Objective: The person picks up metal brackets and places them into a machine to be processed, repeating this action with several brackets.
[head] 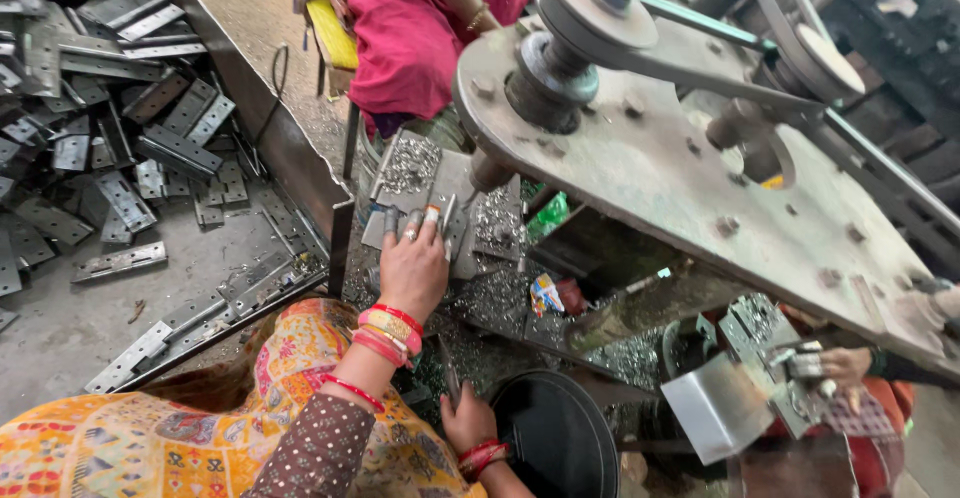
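Workshop floor (70, 328), grey concrete, strewn w/ flat metal hinge plates (120, 108) in a heap at upper left, a few long ones near bottom left. Big steel machine plate (700, 208) w/ pulleys and belt across upper right, drill spindle (492, 171) hanging below its left end. Left hand (412, 263) stretched fwd, red and gold bangles at wrist, fingers flat, pressing a small metal workpiece (425, 220) onto the jig tabletop (470, 238) just left of and below the spindle; grip loosely closed on the piece from above, thumb side hidden. Silvery metal shavings (410, 163) piled on jig, more scattered below. Right hand (468, 420) low, near a black round bucket (555, 438), curled round a thin dark tool (449, 368); grip closed on it. Co-worker in pink (410, 28) seated beyond. Another person's hand (845, 366) at a second jig (775, 343), right edge.
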